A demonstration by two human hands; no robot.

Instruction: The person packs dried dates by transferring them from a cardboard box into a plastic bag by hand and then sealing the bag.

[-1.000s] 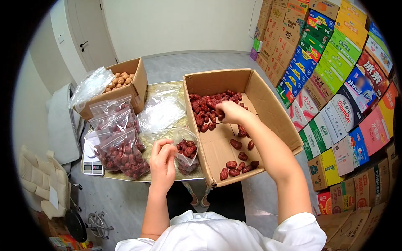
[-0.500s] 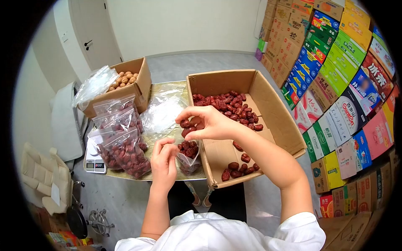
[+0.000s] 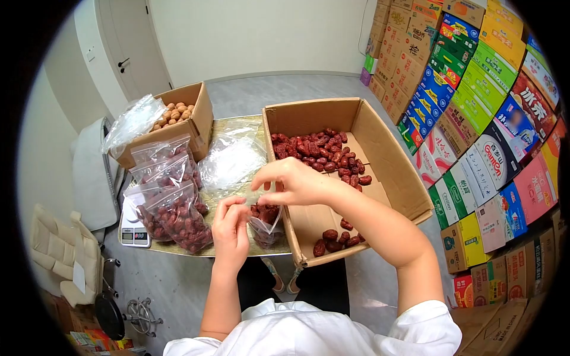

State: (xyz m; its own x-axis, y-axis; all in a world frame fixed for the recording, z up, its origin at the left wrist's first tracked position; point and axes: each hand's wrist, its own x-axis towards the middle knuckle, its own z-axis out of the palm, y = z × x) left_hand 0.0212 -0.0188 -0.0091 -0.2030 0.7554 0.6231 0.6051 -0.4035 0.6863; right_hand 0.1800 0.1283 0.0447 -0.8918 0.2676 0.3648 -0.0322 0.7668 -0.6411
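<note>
A clear plastic bag (image 3: 265, 232) partly filled with red dates stands at the table's front edge, against the date box. My left hand (image 3: 231, 228) is closed at the bag's left rim, its fingertips pinched on the plastic. Just over the bag's mouth is my right hand (image 3: 291, 181), thumb and fingers apart, with no dates visible in it. To the right, an open cardboard box (image 3: 392, 178) holds loose red dates (image 3: 320, 151), heaped at its far left, with several more near its front.
Filled zip bags of dates (image 3: 178, 219) crowd the table's left side beside a white kitchen scale (image 3: 135, 235). Behind them is a box of walnuts (image 3: 173, 114) with plastic bags on it. More clear bags (image 3: 234, 163) lie mid-table. Stacked cartons (image 3: 469, 124) line the right.
The dates my right hand held have left it and dropped into the bag. That hand has lowered slightly and its fingers have spread. My left hand stays at the rim.
</note>
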